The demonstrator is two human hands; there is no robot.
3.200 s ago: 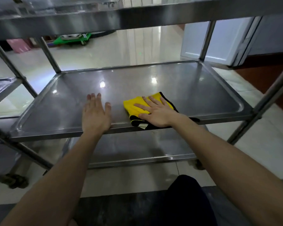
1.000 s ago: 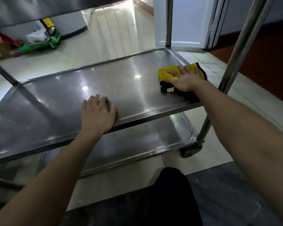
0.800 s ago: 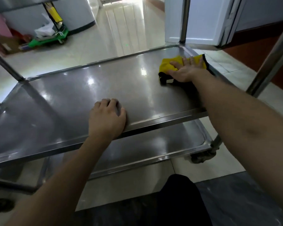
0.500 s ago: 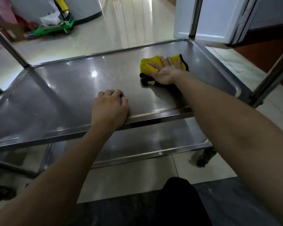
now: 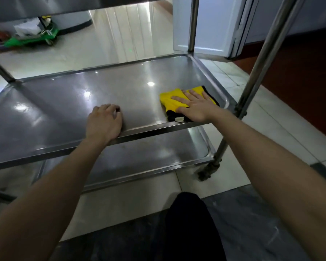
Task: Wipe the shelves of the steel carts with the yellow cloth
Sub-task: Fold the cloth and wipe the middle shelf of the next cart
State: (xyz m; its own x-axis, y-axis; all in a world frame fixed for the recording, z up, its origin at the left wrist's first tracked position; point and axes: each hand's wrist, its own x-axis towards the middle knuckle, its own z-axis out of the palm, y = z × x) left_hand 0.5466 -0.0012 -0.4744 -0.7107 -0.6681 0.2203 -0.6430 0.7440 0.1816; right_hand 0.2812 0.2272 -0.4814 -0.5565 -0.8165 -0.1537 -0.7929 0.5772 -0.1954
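Observation:
The yellow cloth [image 5: 169, 102], black-edged and folded, lies at the near right corner of the steel cart's middle shelf [image 5: 79, 102]. My right hand [image 5: 194, 106] presses flat on it with straight, spread fingers. My left hand [image 5: 104, 123] rests on the same shelf by its front rim, left of the cloth. Its fingers are curled under and hold nothing. The lower shelf [image 5: 149, 153] shows beneath, and the underside of the top shelf [image 5: 36, 6] runs across the upper edge of the view.
A steel post [image 5: 262, 53] rises at the near right corner, down to a caster [image 5: 207, 170]. A second post [image 5: 193, 25] stands at the far right corner. A white door [image 5: 211, 25] and a green trolley [image 5: 32, 38] are on the tiled floor beyond. My dark-clad knee [image 5: 192, 223] is below.
My right hand has slid the cloth from the far right part of the shelf back toward the near right corner. My left hand's fingers have curled from flat; it stays near the front rim.

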